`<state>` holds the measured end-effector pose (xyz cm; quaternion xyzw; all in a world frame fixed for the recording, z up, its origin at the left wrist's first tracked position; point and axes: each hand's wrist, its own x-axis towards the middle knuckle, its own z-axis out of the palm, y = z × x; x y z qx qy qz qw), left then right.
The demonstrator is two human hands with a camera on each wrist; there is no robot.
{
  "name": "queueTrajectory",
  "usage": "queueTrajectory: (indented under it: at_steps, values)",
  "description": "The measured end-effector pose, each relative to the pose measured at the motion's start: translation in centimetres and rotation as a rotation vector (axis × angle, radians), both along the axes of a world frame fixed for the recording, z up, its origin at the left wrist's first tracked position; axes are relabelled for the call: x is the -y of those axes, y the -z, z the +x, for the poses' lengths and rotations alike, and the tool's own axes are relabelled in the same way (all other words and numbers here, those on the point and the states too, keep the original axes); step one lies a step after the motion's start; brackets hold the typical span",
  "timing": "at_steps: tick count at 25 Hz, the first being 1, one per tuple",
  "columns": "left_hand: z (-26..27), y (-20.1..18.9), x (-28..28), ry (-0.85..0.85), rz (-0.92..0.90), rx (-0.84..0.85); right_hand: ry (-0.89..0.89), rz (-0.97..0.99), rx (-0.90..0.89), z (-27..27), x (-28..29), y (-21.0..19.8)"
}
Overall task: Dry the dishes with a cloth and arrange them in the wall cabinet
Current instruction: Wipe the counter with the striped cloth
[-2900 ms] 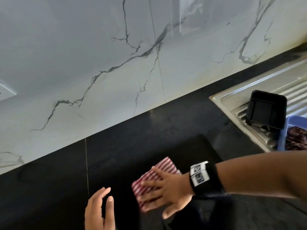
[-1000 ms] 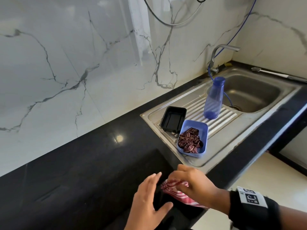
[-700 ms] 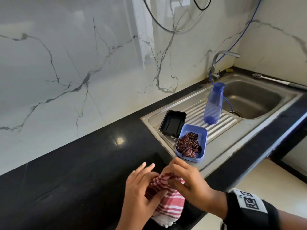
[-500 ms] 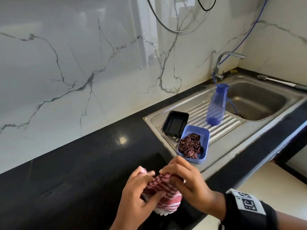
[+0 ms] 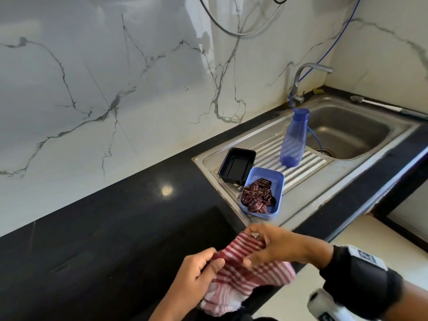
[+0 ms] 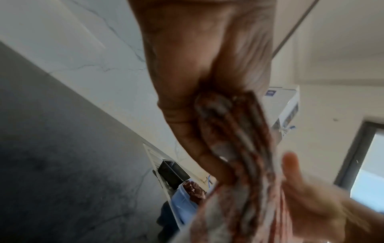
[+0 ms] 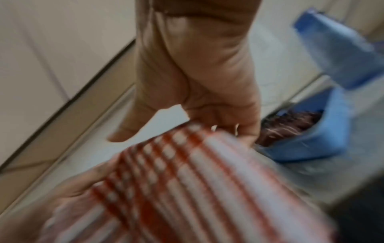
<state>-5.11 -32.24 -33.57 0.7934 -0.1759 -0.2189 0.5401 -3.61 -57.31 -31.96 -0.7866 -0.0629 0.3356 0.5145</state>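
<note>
Head view: both hands (image 5: pixel 194 272) (image 5: pixel 275 247) grip striped cloth (image 5: pixel 243 274) over black counter (image 5: pixel 104 228) beside steel sink (image 5: pixel 347 130)

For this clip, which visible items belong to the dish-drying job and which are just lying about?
Job: striped cloth, held by left hand and right hand; black tray; blue container; blue bottle.

Lying about: brush; tap; blue hose.

Bright daylight; glare spot on black worktop (image 5: pixel 167 189), sheen on marble wall (image 5: pixel 115 66). Head view sharp, edges bowed. Wrist views motion-blurred, cloth (image 7: pixel 187 189) smeared.
</note>
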Motion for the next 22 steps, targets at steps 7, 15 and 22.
queueTrajectory:
  at_steps: [7, 15, 22]
  values:
    - [1.0, -1.2, 0.1, -0.253, -0.204, -0.397, 0.006, 0.202, -0.09, 0.8, 0.6, 1.5]
    - [2.2, -2.2, 1.9, -0.438, -0.386, -0.585, -0.098, -0.003, 0.951, 0.1, -3.1, 2.0]
    - [3.6, -3.0, 1.9, -0.446, -0.326, -0.449, 0.099, 0.185, 0.922, -0.8, -2.9, 3.3]
